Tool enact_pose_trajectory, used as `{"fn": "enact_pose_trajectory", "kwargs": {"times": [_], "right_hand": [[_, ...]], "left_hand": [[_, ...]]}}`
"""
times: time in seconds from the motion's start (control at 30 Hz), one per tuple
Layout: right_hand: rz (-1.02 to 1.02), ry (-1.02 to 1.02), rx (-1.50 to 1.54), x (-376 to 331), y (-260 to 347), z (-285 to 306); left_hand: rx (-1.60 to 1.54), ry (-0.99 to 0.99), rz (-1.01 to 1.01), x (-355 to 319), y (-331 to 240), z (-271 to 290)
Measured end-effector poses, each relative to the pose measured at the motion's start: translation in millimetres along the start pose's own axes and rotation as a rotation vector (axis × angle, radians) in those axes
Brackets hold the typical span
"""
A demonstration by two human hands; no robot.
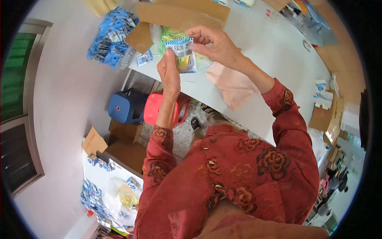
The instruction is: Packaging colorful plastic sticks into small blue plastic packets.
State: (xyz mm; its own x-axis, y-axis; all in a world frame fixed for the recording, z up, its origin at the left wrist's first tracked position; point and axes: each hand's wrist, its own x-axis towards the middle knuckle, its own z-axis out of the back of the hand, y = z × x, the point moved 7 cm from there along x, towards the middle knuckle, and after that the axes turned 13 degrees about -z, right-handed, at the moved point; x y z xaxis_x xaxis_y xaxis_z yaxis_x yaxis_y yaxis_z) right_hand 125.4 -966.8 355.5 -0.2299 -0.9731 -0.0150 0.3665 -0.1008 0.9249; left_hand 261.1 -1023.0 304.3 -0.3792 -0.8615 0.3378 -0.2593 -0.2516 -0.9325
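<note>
My left hand [170, 75] grips a small clear-fronted packet [185, 53] with blue-and-white printing and a striped border, thumb on its face. Something yellow shows inside its lower part. My right hand [213, 44] is at the packet's upper right, fingers curled and thumb held apart from them. The thumb tip overlaps the packet's right edge; whether it presses there I cannot tell. Just behind the packet, thin yellow-green strips [171, 32] lie in a clear bag in an open cardboard box [181, 15]. Another blue-and-white packet [144, 58] lies at the table's left edge.
A big pile of blue packets [111, 38] is left of the box. A pale pink cloth [230, 83] lies on the white table [274, 51]. Below stand a blue stool [125, 106] and a red stool [153, 109]. Another table with packets [93, 197] is at lower left.
</note>
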Motion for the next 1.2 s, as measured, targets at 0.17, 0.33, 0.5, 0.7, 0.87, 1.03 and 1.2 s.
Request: {"fn": "enact_pose_trajectory", "kwargs": {"times": [0.17,0.33,0.5,0.7,0.87,1.03,1.2], "right_hand": [[-0.150,-0.008,0.326,-31.9,-28.8,-11.3],[-0.108,-0.114,0.322,-65.2,-21.6,-7.3],[-0.023,-0.246,0.425,-99.0,-17.7,-0.1],[-0.144,-0.270,0.281,-155.0,-34.2,2.4],[-0.134,-0.376,0.458,-213.8,-47.6,26.0],[-0.164,-0.529,0.471,-272.4,-72.8,48.5],[-0.251,-0.644,0.485,-347.4,-96.8,79.8]], "left_hand": [[-0.037,0.058,-0.059,-16.2,-21.0,-10.2],[-0.162,0.207,0.010,-37.4,-23.5,-3.3],[-0.283,0.209,0.005,-58.2,-25.6,-15.2],[-0.411,0.194,0.146,-82.3,-37.3,-52.6],[-0.291,0.578,0.154,-115.4,-26.5,-96.1],[-0.290,0.733,0.181,-146.7,-27.0,-145.0],[-0.382,0.842,0.224,-202.7,-42.8,-227.3]]}}
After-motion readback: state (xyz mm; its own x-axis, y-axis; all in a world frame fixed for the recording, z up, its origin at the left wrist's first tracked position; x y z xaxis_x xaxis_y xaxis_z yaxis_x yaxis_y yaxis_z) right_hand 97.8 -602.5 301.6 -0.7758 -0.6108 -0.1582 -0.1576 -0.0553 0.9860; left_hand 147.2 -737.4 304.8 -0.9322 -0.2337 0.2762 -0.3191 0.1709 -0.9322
